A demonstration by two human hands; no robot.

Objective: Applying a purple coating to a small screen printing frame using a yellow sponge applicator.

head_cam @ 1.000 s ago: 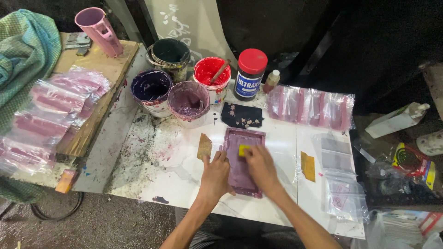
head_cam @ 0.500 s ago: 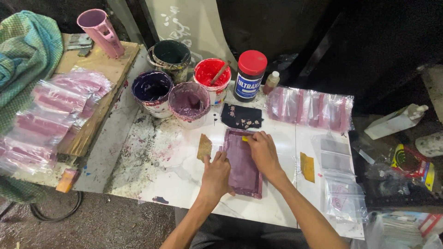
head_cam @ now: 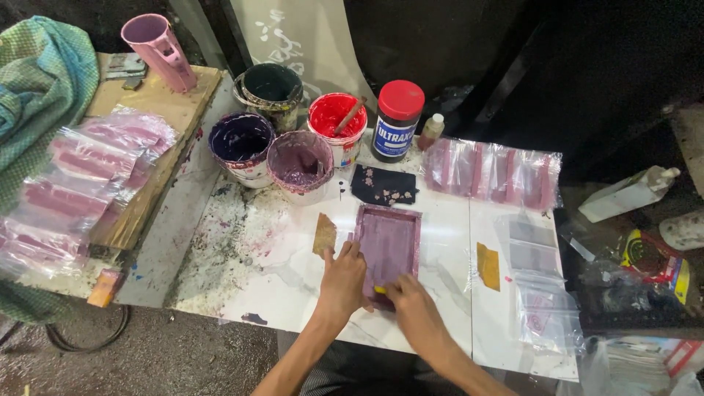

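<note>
a white bench (head_cam: pixel 440 242), marbled and spattered with paint on its left part, carries everything. at its left end lies a wooden board (head_cam: pixel 158 139) with a stack of clear bags (head_cam: pixel 88 176) printed in pink, and a pink cup (head_cam: pixel 158 51) leans at the board's far corner. a green checked cloth (head_cam: pixel 37 88) hangs at the far left. along the back of the bench stand a dark pot (head_cam: pixel 270 89), a pot of deep purple paint (head_cam: pixel 240 147), a pot of mauve paint (head_cam: pixel 301 163) and a red pot (head_cam: pixel 336 121) with a stick in it, then a dark jar with a red lid (head_cam: pixel 396 121) and a small bottle (head_cam: pixel 431 132). to the right lies another spread of pink-printed clear bags (head_cam: pixel 499 172), and plain clear bags (head_cam: pixel 535 286) lie further along the right edge.

near the middle of the bench lies a purple-stained frame (head_cam: pixel 389 246), flat, with a dark cloth (head_cam: pixel 385 185) just beyond it, a brown scrap (head_cam: pixel 324 233) to its left and a yellow scrap (head_cam: pixel 488 265) to its right.

the left hand (head_cam: pixel 343 279) rests on the frame's left edge, its fingers (head_cam: pixel 350 251) laid flat and close together, pressing down. the right hand (head_cam: pixel 411 304) sits at the frame's near end, its fingers (head_cam: pixel 392 287) curled and pressed together around a small yellow piece (head_cam: pixel 380 290), of which only a sliver shows, held against the frame.
</note>
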